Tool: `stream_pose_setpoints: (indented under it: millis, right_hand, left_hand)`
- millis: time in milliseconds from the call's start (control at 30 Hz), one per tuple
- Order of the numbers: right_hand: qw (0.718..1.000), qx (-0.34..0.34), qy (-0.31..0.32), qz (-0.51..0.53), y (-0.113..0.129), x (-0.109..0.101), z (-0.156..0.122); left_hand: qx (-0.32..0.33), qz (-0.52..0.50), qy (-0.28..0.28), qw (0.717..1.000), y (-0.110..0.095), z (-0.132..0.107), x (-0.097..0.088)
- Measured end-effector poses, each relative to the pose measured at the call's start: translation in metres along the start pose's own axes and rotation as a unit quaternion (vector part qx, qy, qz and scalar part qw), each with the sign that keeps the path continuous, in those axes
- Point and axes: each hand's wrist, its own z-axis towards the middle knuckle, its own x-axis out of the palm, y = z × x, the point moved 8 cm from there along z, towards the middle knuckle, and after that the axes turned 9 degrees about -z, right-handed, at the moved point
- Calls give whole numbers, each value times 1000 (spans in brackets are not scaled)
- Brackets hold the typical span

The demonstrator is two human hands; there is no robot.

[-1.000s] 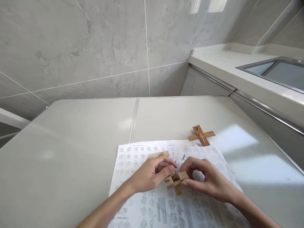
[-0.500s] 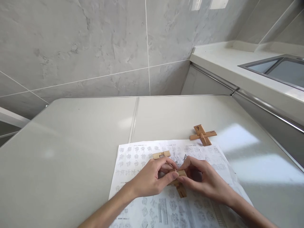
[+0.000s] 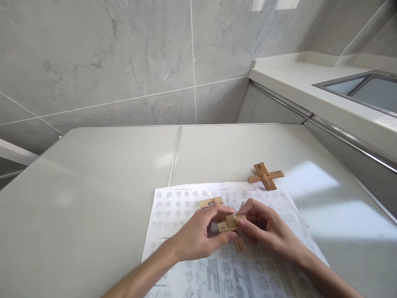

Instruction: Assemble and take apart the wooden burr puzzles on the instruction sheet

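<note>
Printed sheet (image 3: pixel 248 267) lies on the tabletop (image 3: pixel 108 186); positions below are taken from this sheet.

Wooden assembly (image 3: pixel 230 222), made of fitted blocks with dark marks: you hold it over the sheet's middle area; whether it touches the paper, cannot tell. Your left grip (image 3: pixel 201 234) pinches its left side, thumb on the near side, fingers on the far side. Your right grip (image 3: pixel 263 225) pinches its right end between thumb and forefinger.

Block end (image 3: pixel 240 244), bearing a dark stroke, juts past your left thumb toward the sheet's near edge; its join is hidden.

Notched block (image 3: pixel 205 203): lies on the sheet toward its far edge, just beyond your left grip.

Wooden cross (image 3: pixel 265 176), also marked: overlaps the sheet's far edge near the right corner.
</note>
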Motion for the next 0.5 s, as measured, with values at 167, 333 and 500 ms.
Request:
stream_pose_setpoints:
  millis: [167,333,500]
  right_hand:
    - [999,8,13,31,-4,2,1]
    - [1000,-13,-2,-4,0,1,-1]
    - [999,-36,-11,-23,3,3,-1]
  left_hand:
    - [8,45,-24,999,0,-1,-2]
    - [25,44,-30,998,0,-1,-2]
    - [16,30,-19,999,4,0,-1]
